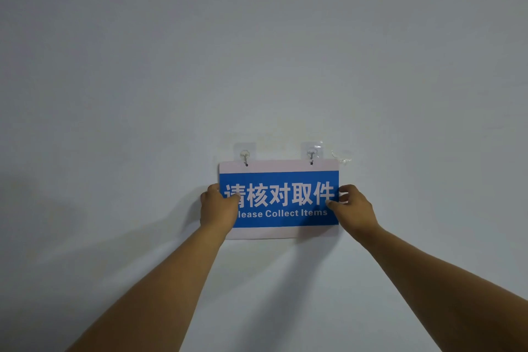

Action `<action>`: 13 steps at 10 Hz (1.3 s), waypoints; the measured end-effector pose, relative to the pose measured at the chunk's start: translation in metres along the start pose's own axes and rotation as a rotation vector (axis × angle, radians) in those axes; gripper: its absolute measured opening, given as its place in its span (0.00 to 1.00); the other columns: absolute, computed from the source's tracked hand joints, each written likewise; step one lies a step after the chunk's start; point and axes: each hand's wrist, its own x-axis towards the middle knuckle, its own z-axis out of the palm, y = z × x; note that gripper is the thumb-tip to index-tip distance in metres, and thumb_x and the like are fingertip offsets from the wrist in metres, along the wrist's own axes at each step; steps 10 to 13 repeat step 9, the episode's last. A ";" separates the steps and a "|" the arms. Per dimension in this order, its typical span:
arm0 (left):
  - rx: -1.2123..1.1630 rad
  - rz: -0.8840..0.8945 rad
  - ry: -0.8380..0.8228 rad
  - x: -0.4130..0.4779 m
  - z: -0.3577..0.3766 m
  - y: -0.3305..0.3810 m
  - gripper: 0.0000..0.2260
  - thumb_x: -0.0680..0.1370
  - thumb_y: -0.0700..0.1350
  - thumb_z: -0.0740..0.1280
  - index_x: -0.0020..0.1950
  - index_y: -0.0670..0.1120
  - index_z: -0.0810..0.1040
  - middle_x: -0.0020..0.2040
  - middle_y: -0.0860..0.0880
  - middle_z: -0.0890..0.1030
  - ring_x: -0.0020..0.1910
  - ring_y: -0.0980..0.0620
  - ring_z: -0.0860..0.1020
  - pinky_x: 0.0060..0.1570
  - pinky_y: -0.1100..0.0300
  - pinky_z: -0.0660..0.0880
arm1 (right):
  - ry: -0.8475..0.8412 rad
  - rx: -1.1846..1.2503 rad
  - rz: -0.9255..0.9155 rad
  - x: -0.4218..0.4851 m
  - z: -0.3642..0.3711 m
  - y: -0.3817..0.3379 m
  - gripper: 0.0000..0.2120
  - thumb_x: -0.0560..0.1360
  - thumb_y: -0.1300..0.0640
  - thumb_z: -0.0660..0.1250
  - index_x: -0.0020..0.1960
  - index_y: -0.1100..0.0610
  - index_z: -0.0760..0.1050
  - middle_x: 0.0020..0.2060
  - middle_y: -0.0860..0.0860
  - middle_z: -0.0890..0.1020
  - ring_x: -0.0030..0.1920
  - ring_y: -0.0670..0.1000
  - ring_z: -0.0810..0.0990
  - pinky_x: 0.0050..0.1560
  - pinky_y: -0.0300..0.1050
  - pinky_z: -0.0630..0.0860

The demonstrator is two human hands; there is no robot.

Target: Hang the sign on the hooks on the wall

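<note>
Both hands pinch the sign (pixel 278 198): left hand (pixel 217 208) at 9 o'clock, right hand (pixel 354 206) at 3; hooks (pixel 245 155) at 12, on a bare wall (pixel 257 51).

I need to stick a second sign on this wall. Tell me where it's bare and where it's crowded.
Bare wall runs wide above the hooks and out to both sides of the sign. Crowded: the sign itself, the left hand and right hand on its edges, and clear film right of the hooks.
</note>
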 end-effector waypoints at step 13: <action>-0.090 -0.093 -0.058 -0.017 -0.013 -0.060 0.29 0.78 0.41 0.72 0.77 0.45 0.66 0.67 0.40 0.78 0.63 0.38 0.80 0.60 0.47 0.75 | 0.018 0.055 0.112 -0.014 0.013 0.029 0.26 0.79 0.54 0.69 0.73 0.56 0.65 0.65 0.60 0.79 0.55 0.56 0.78 0.55 0.54 0.78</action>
